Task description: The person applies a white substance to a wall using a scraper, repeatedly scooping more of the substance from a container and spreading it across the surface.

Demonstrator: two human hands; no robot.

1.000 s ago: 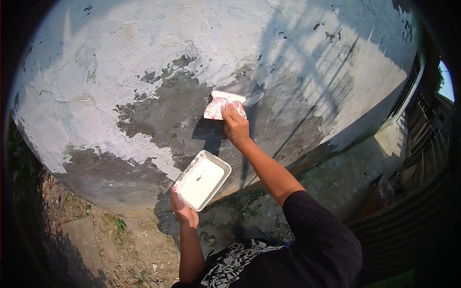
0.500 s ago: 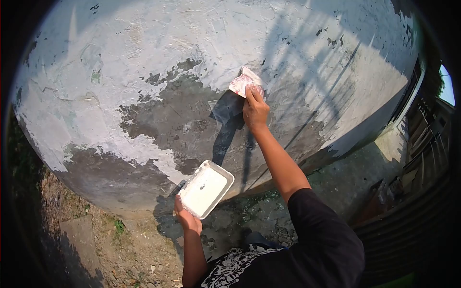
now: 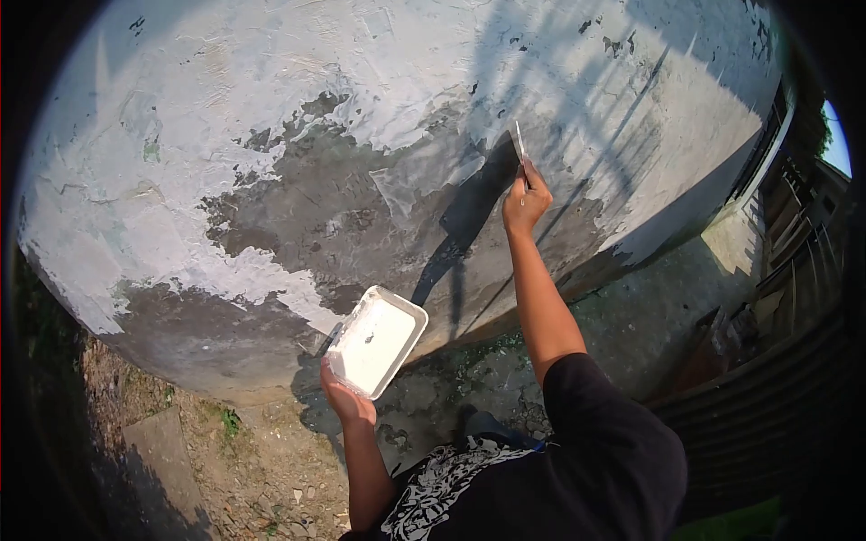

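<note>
My right hand [image 3: 526,200] grips a flat putty scraper [image 3: 519,142], now turned nearly edge-on to me, close to the wall [image 3: 271,54]. Around it the surface is patchy, with white putty and bare grey cement [image 3: 316,203]. A faint thin smear of putty [image 3: 428,176] lies to the left of the scraper. Lower down, my left hand [image 3: 347,392] holds a white rectangular tray [image 3: 420,317] by its lower left side. White putty [image 3: 374,347] with a small dark speck covers the tray's bottom.
Below the wall runs a strip of rough, grey concrete ground [image 3: 613,334]. Dry soil with small stones [image 3: 262,469] and a flat slab [image 3: 167,460] lie at lower left. Stacked boards and debris [image 3: 722,338] stand at right.
My right hand has moved right and turned the scraper from face-on to edge-on. The smear on the grey patch has widened toward the right. The tray is still in my left hand.
</note>
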